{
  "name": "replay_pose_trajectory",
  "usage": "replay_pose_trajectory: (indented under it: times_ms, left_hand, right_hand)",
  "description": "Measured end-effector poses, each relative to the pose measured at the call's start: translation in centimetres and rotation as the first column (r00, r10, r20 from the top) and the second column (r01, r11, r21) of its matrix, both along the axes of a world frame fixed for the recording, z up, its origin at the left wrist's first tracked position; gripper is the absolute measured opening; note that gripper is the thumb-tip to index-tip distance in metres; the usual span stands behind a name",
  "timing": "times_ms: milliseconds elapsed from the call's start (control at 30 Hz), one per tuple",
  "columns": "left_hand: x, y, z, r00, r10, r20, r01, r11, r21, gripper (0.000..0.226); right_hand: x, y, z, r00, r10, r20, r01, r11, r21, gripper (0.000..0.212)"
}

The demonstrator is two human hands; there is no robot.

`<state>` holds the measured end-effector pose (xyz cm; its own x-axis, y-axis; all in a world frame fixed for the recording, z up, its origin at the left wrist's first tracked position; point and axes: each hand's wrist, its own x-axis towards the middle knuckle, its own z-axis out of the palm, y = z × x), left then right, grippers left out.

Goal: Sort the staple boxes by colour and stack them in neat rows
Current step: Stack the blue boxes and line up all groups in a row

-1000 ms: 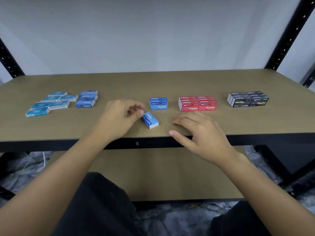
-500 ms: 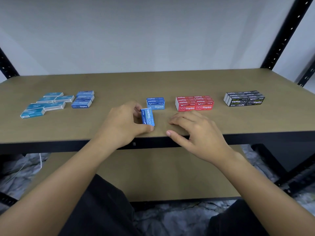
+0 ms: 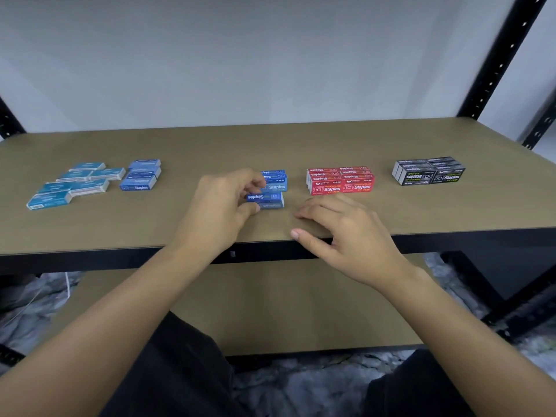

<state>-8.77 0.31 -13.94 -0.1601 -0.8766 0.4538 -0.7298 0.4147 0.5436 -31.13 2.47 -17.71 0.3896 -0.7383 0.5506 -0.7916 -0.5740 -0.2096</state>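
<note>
At table centre, left hand (image 3: 224, 206): pinches small blue cardboard staple box (image 3: 266, 200).
Hidden: blue stack (image 3: 278, 181) just behind, left part covered by fingers.
Right hand (image 3: 346, 236): relaxed, spread on brown tabletop (image 3: 301, 145).

Bare forearms (image 3: 120, 314), black trousers (image 3: 186, 374).

A tan desk (image 3: 301, 145) with a black front rail (image 3: 90, 260) stands against a plain white wall (image 3: 240, 55). Black perforated uprights rise at its far-right corner (image 3: 505, 55) and far-left corner (image 3: 9, 121). Below, a tan lower shelf (image 3: 285, 311) sits above a grey marbled floor (image 3: 316, 383), where a white cable (image 3: 67, 284) lies at left.
</note>
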Motion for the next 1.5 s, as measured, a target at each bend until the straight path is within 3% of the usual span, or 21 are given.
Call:
replay_pose_trajectory:
  times_ms: [133,267,533,733,933,1167,1500]
  left_hand:
    - [-0.2,-1.1,-0.5,0.987,0.022,0.157,0.004,0.987,-0.162,0.022]
    - [-0.8,-1.9,-0.5,0.975,0.018,0.219,0.039,0.967,-0.251,0.022]
    - [-1.1,-3.1,0.1,0.937,0.058,0.344,0.050,0.954,-0.296,0.014]
    - [-0.6,-3.4,-0.3,0.934,0.088,0.347,0.022,0.953,-0.301,0.021]
    - [-0.5,-4.1,-0.5,0.980,-0.004,0.197,0.039,0.984,-0.173,0.056]
    - [-0.6,-4.8,-0.4,0.987,-0.052,0.149,0.064,0.995,-0.078,0.039]
    - [-0.4,-5.3,-0.6,0.989,-0.051,0.138,0.061,0.995,-0.073,0.043]
  right_hand:
    - [0.0,-0.1,0.0,1.000,0.003,0.001,-0.003,1.000,0.003,0.039]
    - [0.0,-0.1,-0.1,1.000,0.006,0.005,-0.006,1.000,-0.007,0.039]
    - [-0.1,-0.1,-0.1,1.000,0.006,0.004,-0.006,1.000,-0.008,0.039]
    - [-0.2,-0.2,-0.2,1.000,0.006,0.003,-0.006,1.000,-0.024,0.038]
    - [-0.1,-0.1,-0.2,1.000,-0.011,-0.009,0.010,0.999,-0.043,0.037]
    - [0.0,-0.1,-0.3,1.000,-0.010,-0.003,0.010,0.999,-0.051,0.036]
    - [0.0,0.0,-0.2,1.000,-0.015,-0.002,0.015,0.999,-0.044,0.036]
